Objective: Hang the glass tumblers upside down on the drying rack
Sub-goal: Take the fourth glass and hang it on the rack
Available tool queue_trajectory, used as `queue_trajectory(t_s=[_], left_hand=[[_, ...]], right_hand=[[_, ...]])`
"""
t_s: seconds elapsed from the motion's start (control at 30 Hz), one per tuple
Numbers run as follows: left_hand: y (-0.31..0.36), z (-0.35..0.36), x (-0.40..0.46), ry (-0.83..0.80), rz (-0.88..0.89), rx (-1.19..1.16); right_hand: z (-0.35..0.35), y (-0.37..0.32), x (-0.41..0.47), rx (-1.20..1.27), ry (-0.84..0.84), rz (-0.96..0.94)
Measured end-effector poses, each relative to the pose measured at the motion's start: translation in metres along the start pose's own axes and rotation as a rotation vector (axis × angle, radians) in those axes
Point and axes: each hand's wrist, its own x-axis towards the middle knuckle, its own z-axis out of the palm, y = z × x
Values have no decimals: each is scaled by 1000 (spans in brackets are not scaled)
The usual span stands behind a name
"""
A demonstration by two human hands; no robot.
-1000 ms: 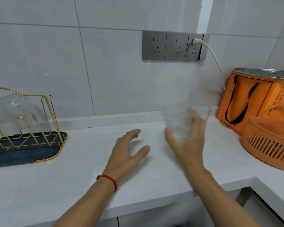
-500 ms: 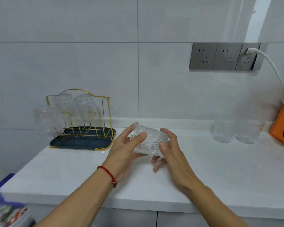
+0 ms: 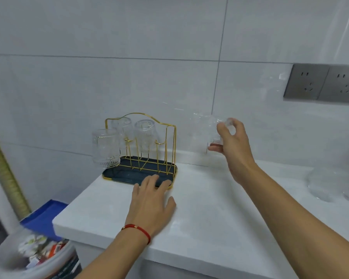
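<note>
Three tumblers [image 3: 105,147] hung inverted on drying rack [image 3: 141,146]. Right hand [image 3: 233,146] closed around fourth tumbler [image 3: 210,131], raised right of rack. Left hand [image 3: 150,204] flat, empty, fingertips at rack tray. More tumblers [image 3: 322,184] wait on counter [image 3: 210,214].

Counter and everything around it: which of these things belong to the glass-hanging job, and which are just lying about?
Part of the job:
- gold drying rack, three tumblers hung on it
- blurred tumbler in the right hand
- left hand by the rack's dark tray
- waiting tumblers at far right

Just lying about:
- wall sockets
- bin of rubbish
- blue box
</note>
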Motion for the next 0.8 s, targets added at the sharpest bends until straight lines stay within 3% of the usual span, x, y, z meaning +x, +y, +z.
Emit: queue_trajectory(t_s=[0.13,0.3,0.8], left_hand=[[1,2,-4,-28,15,14],[-1,4,-1,-128,6,54],[1,5,-4,-106,8,93]], right_hand=[[17,-24,30,-374,-85,-176],[41,-44,64,-691,-308,-317],[85,-24,97,-598,-693,-263]])
